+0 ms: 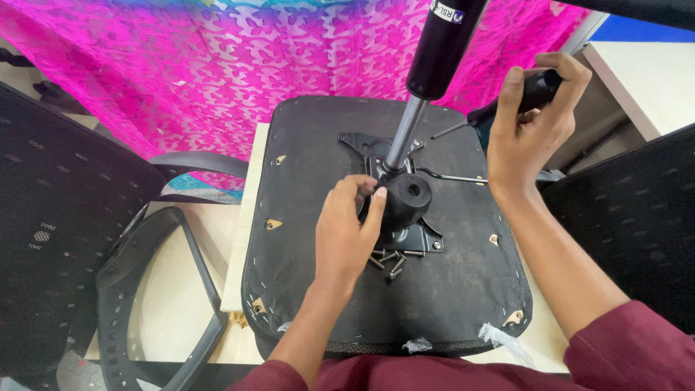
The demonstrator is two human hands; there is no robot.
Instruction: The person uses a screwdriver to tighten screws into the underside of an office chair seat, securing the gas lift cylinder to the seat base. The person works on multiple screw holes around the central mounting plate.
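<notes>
- Maroon sleeves (pixel 630 347) sit closest to us at the bottom edge, both forearms reaching up over the upturned seat base (pixel 318 217).
- Seat base is our landmark: black fabric underside up, stapled rim, lying on a pale wooden bench (pixel 170 289).
- Bolted at the seat base's centre we see a black metal mechanism plate (pixel 420 235), with a round black knob (pixel 407 197) on it.
- Our left hand (pixel 347 232) rests on that plate, fingers curled and pinching at the knob's left side; what it pinches is too small to tell.
- Just below the plate, loose screws (pixel 391 262) lie in a small heap on the seat base fabric.
- Rising from the plate, a gas lift cylinder (pixel 423 87) goes up and right, chrome rod below, black tube above.
- Our right hand (pixel 532 130) hovers above the seat base's right edge, closed around a black-handled screwdriver (pixel 499 108), tip pointing left toward the cylinder.
- A thin metal lever (pixel 452 176) sticks out right from the plate.
- Left of the seat base, a black plastic armrest frame (pixel 145 289) lies on the bench.
- Behind the seat base hangs pink patterned cloth (pixel 217 65).
</notes>
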